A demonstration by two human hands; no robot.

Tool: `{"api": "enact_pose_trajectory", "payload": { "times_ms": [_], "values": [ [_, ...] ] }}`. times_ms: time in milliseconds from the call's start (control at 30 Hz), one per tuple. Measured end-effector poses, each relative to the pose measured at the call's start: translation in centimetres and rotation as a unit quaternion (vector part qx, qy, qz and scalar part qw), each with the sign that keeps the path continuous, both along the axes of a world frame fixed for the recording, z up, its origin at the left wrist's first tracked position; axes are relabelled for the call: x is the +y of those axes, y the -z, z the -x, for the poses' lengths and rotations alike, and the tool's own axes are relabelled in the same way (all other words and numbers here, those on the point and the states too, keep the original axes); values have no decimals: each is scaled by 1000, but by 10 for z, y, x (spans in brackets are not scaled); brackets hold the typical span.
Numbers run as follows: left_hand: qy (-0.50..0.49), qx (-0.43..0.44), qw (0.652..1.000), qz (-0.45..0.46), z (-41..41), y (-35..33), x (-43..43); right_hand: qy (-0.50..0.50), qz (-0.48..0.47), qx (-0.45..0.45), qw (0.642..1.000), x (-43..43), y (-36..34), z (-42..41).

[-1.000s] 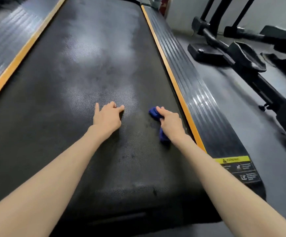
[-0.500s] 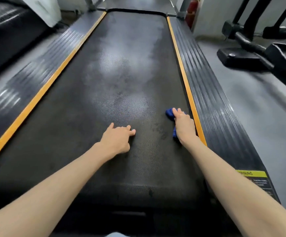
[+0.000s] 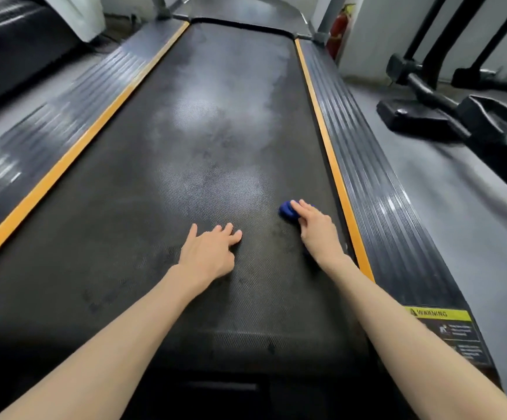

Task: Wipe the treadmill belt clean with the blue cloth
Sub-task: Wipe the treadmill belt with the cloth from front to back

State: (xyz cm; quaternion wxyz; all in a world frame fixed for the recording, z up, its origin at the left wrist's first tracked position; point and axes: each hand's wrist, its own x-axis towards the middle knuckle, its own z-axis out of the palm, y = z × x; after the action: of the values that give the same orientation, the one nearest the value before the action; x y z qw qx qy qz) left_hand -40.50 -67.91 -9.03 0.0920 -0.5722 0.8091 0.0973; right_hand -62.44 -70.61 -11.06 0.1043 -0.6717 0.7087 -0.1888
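Blue cloth (image 3: 287, 210): bunched, pressed onto treadmill belt (image 3: 216, 131) under right hand (image 3: 316, 233), fingers near-straight, close to orange stripe (image 3: 334, 165); left hand (image 3: 208, 253) spread flat, empty, mid-belt; belt's length runs ahead.

dim, soft glare, blurred edges
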Motion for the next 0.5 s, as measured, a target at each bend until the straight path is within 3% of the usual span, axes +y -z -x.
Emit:
{"api": "enact_pose_trajectory", "payload": {
  "times_ms": [67,133,233,300,333,433,500],
  "values": [
    [-6,1,1000,27,3,-4,-4,73,16,-10,997,-14,0,-13],
    [-39,13,997,71,8,-9,-8,75,29,0,997,-9,-2,-24],
    [-84,32,988,125,19,-13,-7,-94,60,16,994,29,4,-24],
    [-108,61,986,115,18,-14,-7,-172,51,13,984,38,8,-8],
    [-122,87,984,96,13,-13,-8,-161,51,19,985,31,8,-1],
    [-112,173,978,10,-7,-5,-6,-8,33,13,999,10,7,-7],
    [-78,184,980,2,-13,0,5,37,30,21,999,19,6,-32]
  ]
}}
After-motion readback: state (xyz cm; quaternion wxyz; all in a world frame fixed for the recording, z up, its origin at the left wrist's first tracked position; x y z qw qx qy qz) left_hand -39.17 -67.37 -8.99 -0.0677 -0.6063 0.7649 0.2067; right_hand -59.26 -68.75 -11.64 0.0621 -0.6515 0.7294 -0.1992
